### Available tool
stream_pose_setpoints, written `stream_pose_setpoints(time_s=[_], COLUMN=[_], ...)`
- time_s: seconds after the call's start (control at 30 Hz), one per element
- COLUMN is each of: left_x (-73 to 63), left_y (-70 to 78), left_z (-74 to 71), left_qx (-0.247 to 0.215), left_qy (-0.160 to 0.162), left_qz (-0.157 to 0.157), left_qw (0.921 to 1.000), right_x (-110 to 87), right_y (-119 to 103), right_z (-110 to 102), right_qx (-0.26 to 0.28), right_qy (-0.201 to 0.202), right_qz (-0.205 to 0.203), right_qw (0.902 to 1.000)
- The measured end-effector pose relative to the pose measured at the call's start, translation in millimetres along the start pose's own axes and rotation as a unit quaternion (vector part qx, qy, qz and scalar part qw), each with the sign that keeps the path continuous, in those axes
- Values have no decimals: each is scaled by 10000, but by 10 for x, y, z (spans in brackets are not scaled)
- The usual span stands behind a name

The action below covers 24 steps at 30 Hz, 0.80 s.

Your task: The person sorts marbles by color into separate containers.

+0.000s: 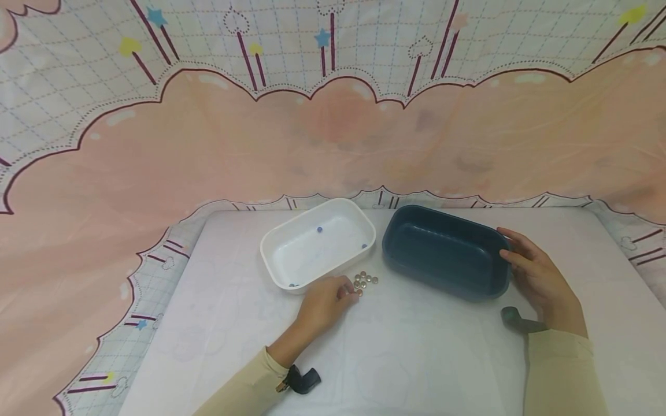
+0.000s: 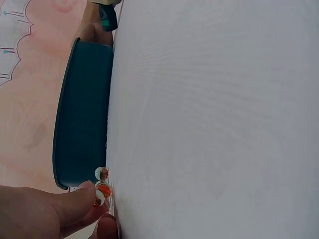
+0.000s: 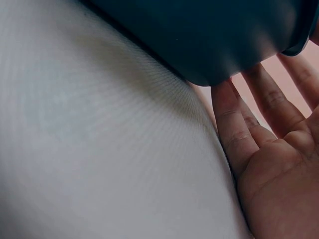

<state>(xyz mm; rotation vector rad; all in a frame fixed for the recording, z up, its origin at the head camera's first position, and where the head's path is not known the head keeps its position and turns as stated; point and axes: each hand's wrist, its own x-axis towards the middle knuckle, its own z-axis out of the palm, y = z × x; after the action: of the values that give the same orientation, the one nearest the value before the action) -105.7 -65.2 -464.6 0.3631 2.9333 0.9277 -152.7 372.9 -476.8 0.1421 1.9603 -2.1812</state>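
My left hand (image 1: pixel 325 303) reaches low over the table at the near corner of a white dish (image 1: pixel 266 260). Its thumb and index fingertips are beside a glass marble (image 1: pixel 359 293), with a gap between them. Several clear marbles (image 1: pixel 363 284) with coloured cores lie just past them; the left wrist view shows an orange-cored marble (image 2: pixel 103 189) close to the thumb. My right hand (image 1: pixel 543 283) holds the right end of a dark blue dish (image 1: pixel 442 277), thumb over the rim and fingers against the outside wall (image 3: pixel 214 40). No contents show inside the blue dish.
Several small blue marbles (image 1: pixel 319 230) sit apart inside the white dish. A white cloth (image 1: pixel 406 352) covers the table. A patterned pink and white curtain (image 1: pixel 333 144) hangs behind both dishes and along the left side.
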Motion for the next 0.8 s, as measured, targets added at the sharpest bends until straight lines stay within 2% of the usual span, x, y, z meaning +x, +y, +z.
stream_pose_setpoints(time_s=[0.4,0.53,0.67,0.8], left_x=[-13,-15,-10,-5], left_y=[15,37,59,84], left_z=[-5,-21,-40,-62], left_qx=[-114,-193,-278,-314], left_qy=[20,35,13,-78], left_qz=[77,127,111,39], left_qw=[9999,9997,9996,9995], right_x=[-6,-6,-1,1], right_y=[13,27,37,31], right_z=[-9,-12,-11,-10], right_qx=[114,197,218,151], right_qy=[-113,-219,-301,-225], right_qz=[-145,-321,-499,-445], right_qw=[9998,9990,9981,9986])
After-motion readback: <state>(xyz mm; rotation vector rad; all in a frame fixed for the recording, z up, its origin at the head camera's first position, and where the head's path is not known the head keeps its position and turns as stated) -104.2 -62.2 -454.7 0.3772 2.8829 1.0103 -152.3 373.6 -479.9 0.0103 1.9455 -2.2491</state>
